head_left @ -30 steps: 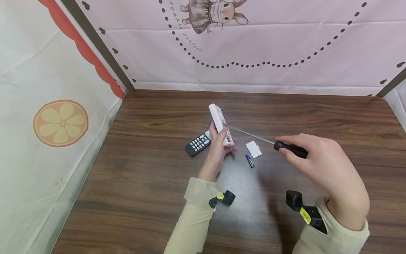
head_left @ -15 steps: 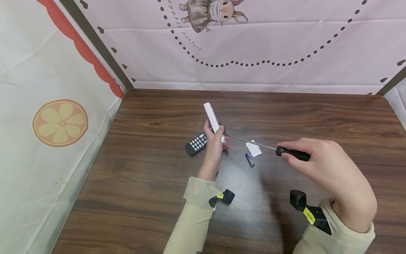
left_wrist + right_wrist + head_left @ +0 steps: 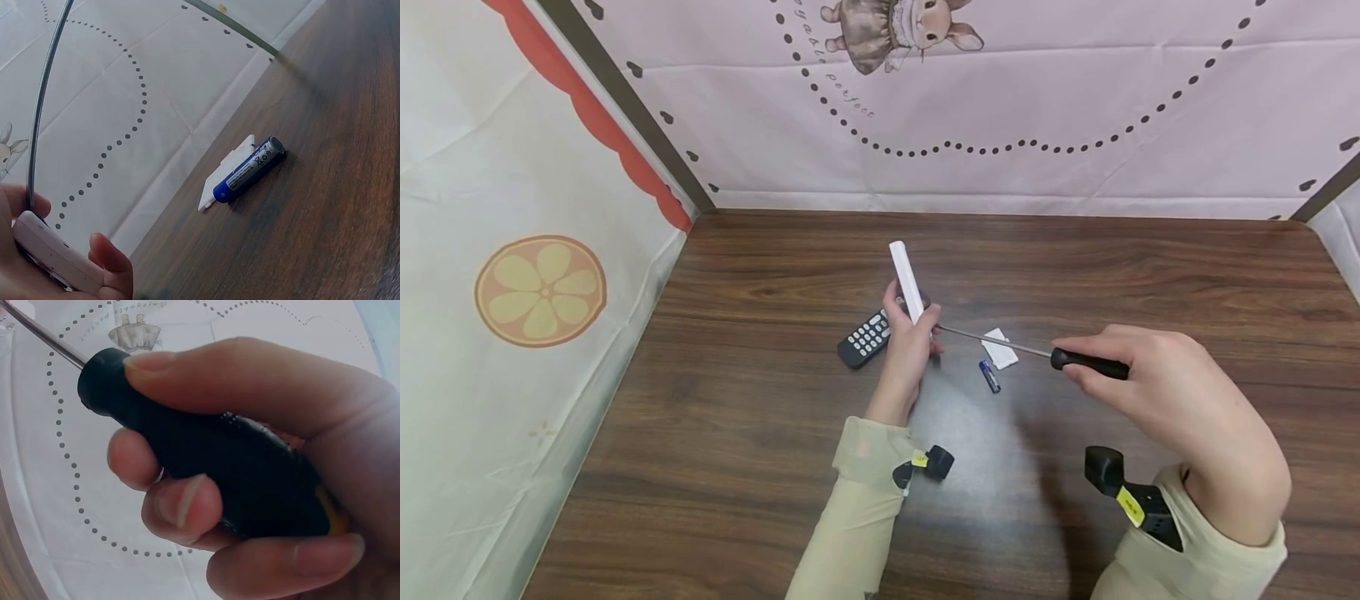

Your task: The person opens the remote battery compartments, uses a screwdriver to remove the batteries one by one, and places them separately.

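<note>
My left hand (image 3: 908,354) grips a slim white plastic device (image 3: 907,282), turned edge-on in the head view. Its rounded white end (image 3: 56,253) shows between fingers and thumb in the left wrist view. My right hand (image 3: 1187,392) wraps round the black handle of a screwdriver (image 3: 1088,363). The long metal shaft (image 3: 42,106) runs leftward to the device, where its tip is hidden at the left hand. A small white battery cover (image 3: 1000,352) and a blue battery (image 3: 989,377) lie on the table between the hands.
A black remote control (image 3: 863,340) with pale buttons lies on the brown wooden table (image 3: 737,400), partly behind the left hand. A printed white cloth (image 3: 1000,100) hangs along the table's back edge, and another cloth (image 3: 445,400) covers the left side.
The white device has turned in the left hand from showing its printed face to standing edge-on. The left hand shifted slightly left; the screwdriver's tip end has dropped lower with it.
</note>
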`<state>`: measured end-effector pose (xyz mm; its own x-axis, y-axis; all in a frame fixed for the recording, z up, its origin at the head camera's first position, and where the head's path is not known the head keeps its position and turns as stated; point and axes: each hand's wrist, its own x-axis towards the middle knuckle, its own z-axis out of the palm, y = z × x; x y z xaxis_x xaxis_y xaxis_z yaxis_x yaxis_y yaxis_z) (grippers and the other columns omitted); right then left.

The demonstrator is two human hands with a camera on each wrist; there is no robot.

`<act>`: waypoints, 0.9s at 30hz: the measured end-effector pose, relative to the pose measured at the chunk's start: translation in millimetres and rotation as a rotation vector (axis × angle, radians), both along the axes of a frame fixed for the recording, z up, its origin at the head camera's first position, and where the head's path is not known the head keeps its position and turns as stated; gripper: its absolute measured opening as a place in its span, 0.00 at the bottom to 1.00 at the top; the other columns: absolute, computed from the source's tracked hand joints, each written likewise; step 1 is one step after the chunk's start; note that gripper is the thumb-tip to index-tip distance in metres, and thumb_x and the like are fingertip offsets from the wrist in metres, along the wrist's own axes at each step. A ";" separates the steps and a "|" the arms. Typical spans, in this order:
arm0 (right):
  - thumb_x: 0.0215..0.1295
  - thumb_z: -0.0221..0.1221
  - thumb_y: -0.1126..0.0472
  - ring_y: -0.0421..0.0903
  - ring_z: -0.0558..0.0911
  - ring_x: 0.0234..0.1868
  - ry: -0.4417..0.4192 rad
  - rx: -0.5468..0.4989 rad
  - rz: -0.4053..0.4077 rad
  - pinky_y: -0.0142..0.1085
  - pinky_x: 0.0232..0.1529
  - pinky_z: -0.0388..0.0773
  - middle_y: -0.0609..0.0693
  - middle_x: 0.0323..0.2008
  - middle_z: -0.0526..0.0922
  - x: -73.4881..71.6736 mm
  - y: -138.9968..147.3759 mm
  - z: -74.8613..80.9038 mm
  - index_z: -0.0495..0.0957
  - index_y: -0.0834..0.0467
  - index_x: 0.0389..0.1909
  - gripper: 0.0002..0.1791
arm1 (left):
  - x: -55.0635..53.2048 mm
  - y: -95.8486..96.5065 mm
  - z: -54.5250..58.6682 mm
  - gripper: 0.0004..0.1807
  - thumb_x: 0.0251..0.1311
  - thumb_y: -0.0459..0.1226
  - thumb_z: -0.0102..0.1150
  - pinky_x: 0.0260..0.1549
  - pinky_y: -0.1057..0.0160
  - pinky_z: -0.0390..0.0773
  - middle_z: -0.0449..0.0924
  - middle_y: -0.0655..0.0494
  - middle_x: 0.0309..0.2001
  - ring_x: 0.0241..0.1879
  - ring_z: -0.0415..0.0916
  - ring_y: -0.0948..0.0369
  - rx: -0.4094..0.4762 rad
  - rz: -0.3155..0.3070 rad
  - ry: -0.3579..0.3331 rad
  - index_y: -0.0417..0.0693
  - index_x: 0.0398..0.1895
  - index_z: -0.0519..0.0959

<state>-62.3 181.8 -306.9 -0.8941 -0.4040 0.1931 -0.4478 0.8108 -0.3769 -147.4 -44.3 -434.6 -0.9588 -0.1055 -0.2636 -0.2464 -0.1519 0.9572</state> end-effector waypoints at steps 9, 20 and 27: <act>0.55 0.60 0.57 0.33 0.66 0.20 0.029 0.029 0.006 0.32 0.24 0.65 0.35 0.26 0.74 0.1 1.1 -0.6 0.80 0.46 0.44 0.14 | -0.1 1.3 -3.8 0.39 0.58 0.44 0.54 0.16 0.64 0.73 0.58 0.50 0.56 0.23 0.68 0.56 -0.123 -0.011 0.000 0.65 0.66 0.41; 0.60 0.55 0.51 0.46 0.79 0.38 -0.153 0.021 -0.083 0.45 0.38 0.71 0.45 0.39 0.81 -4.3 4.2 -2.6 0.79 0.47 0.47 0.15 | 0.5 6.3 -9.1 0.39 0.57 0.45 0.54 0.18 0.59 0.78 0.51 0.46 0.59 0.25 0.72 0.54 -0.296 0.017 0.050 0.62 0.66 0.43; 0.60 0.52 0.44 0.53 0.77 0.46 -0.349 0.059 -0.130 0.51 0.44 0.69 0.50 0.42 0.81 -20.3 8.1 -10.4 0.79 0.48 0.47 0.19 | 6.0 19.6 -9.2 0.41 0.53 0.51 0.55 0.41 0.53 0.70 0.56 0.52 0.58 0.46 0.66 0.51 -0.672 -0.018 0.076 0.61 0.66 0.46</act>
<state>-82.5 189.9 -317.3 -0.9467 -0.2838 -0.1525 -0.1921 0.8773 -0.4398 -141.4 -24.7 -443.7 -0.9753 -0.2064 -0.0782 -0.1716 0.4859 0.8570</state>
